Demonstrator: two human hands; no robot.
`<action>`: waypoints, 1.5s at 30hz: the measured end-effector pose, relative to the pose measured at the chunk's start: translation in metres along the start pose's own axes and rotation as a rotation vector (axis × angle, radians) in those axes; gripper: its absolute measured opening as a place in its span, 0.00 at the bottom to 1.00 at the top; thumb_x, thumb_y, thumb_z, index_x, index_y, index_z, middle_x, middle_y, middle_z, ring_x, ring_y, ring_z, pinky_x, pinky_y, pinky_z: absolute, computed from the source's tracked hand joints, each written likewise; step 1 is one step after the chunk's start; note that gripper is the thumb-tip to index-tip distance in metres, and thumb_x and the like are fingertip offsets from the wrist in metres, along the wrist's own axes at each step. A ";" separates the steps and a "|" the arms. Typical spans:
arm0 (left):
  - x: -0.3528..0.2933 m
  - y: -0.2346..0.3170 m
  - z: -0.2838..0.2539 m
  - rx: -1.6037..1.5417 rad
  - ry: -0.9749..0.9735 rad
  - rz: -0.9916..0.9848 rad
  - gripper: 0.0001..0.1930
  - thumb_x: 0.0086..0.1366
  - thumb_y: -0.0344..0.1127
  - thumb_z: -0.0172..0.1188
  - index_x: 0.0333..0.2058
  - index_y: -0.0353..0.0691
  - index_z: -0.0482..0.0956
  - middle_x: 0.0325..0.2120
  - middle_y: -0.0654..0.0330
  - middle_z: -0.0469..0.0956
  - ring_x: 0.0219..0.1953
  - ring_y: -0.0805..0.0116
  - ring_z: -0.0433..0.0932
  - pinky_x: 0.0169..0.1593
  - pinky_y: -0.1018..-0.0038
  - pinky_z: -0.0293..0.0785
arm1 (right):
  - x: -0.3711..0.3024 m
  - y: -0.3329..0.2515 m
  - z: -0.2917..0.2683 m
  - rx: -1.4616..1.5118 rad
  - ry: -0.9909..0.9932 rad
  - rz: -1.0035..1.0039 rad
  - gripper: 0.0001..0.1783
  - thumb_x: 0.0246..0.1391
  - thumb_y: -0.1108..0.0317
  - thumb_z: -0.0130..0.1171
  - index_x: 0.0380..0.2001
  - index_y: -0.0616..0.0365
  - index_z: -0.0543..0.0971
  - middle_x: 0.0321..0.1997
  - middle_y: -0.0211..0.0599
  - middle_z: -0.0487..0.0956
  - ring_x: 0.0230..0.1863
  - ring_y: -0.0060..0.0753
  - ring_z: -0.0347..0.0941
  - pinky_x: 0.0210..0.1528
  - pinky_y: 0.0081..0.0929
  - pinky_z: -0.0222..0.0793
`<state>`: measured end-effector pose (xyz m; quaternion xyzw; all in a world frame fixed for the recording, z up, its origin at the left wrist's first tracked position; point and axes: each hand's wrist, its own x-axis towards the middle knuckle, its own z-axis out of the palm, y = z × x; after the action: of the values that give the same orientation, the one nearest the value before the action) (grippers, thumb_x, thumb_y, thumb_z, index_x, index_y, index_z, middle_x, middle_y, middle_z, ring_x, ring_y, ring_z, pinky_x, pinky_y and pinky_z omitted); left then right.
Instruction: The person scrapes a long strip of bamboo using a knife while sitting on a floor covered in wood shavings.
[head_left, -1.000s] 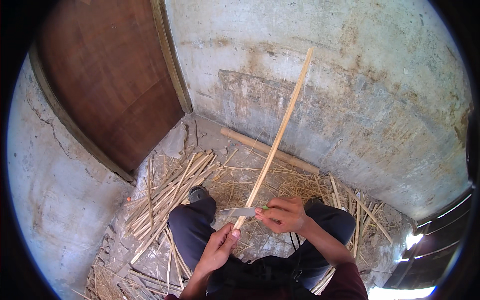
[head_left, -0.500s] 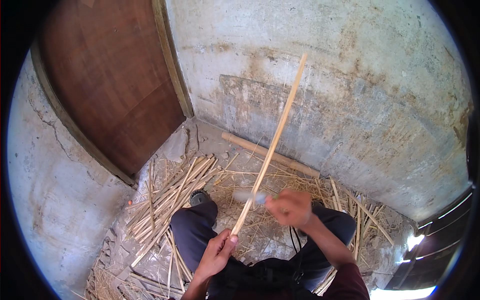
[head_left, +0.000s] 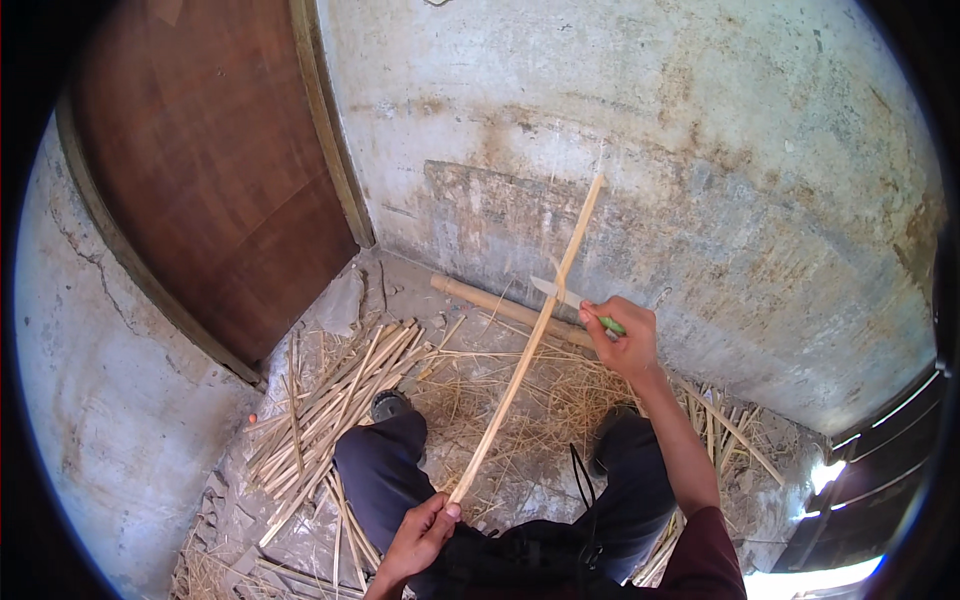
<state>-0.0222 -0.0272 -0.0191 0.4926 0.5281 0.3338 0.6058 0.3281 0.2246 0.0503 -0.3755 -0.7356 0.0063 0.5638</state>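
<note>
A long pale bamboo strip (head_left: 512,392) slants up and away from my lap, its far end in front of the wall. My left hand (head_left: 424,532) is closed round its near end, thumb on top. In my right hand (head_left: 627,343) is a knife (head_left: 560,292) with a green handle, most of which the fingers hide. The blade lies across the strip in its far half, pointing left. A thin curled shaving rises from the strip beside the blade.
A heap of split bamboo strips (head_left: 335,410) lies left of my feet, with more strips (head_left: 735,435) at the right. Shavings (head_left: 480,400) litter the floor between my legs. A bamboo pole (head_left: 470,293) lies along the stained wall (head_left: 640,120). The brown door (head_left: 210,180) stands at left.
My right hand has pushed the knife away from me along the strip toward its far end. A shaving now lifts beside the blade. The strip's far end sits lower, and my left hand has moved slightly nearer.
</note>
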 end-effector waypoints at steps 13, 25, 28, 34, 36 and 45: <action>-0.010 -0.022 -0.014 0.079 0.005 -0.024 0.16 0.83 0.42 0.55 0.37 0.37 0.77 0.21 0.68 0.71 0.26 0.78 0.68 0.32 0.74 0.66 | 0.042 0.092 -0.004 -0.072 0.075 0.196 0.09 0.65 0.65 0.71 0.34 0.61 0.85 0.32 0.42 0.89 0.33 0.29 0.86 0.37 0.28 0.76; -0.020 -0.024 -0.026 0.084 0.064 -0.044 0.15 0.81 0.42 0.58 0.35 0.39 0.77 0.21 0.70 0.70 0.25 0.82 0.65 0.29 0.76 0.62 | 0.023 0.236 -0.071 -0.212 -0.184 0.645 0.07 0.58 0.65 0.69 0.35 0.57 0.89 0.31 0.40 0.88 0.33 0.27 0.83 0.38 0.29 0.75; -0.015 -0.041 -0.036 0.161 0.213 -0.012 0.15 0.78 0.41 0.62 0.34 0.36 0.78 0.19 0.67 0.73 0.23 0.80 0.68 0.29 0.74 0.65 | 0.000 0.224 -0.046 -0.219 -0.902 1.001 0.06 0.54 0.66 0.66 0.32 0.53 0.89 0.25 0.38 0.85 0.21 0.25 0.75 0.27 0.30 0.72; 0.023 0.001 -0.021 0.380 0.302 0.146 0.12 0.76 0.36 0.64 0.35 0.35 0.77 0.16 0.59 0.71 0.18 0.72 0.67 0.26 0.68 0.63 | -0.074 0.220 -0.062 -0.477 -0.556 0.581 0.11 0.57 0.59 0.71 0.33 0.54 0.86 0.28 0.47 0.85 0.29 0.49 0.80 0.38 0.44 0.76; 0.012 0.008 -0.024 0.409 0.392 0.131 0.12 0.77 0.36 0.64 0.35 0.35 0.78 0.16 0.62 0.72 0.19 0.76 0.67 0.26 0.71 0.63 | -0.033 0.145 -0.014 -0.310 -0.438 0.651 0.13 0.63 0.58 0.70 0.37 0.56 0.83 0.24 0.39 0.81 0.26 0.37 0.76 0.34 0.36 0.71; 0.042 0.044 0.006 0.264 0.308 0.222 0.11 0.81 0.36 0.58 0.42 0.33 0.82 0.19 0.65 0.74 0.19 0.79 0.72 0.25 0.75 0.70 | -0.016 -0.012 -0.015 0.286 -0.050 0.443 0.10 0.68 0.66 0.69 0.43 0.61 0.81 0.28 0.26 0.81 0.29 0.13 0.73 0.32 0.21 0.65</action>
<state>-0.0027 0.0226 0.0092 0.5659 0.5959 0.3976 0.4081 0.3350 0.2013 0.0480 -0.4436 -0.6410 0.2425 0.5775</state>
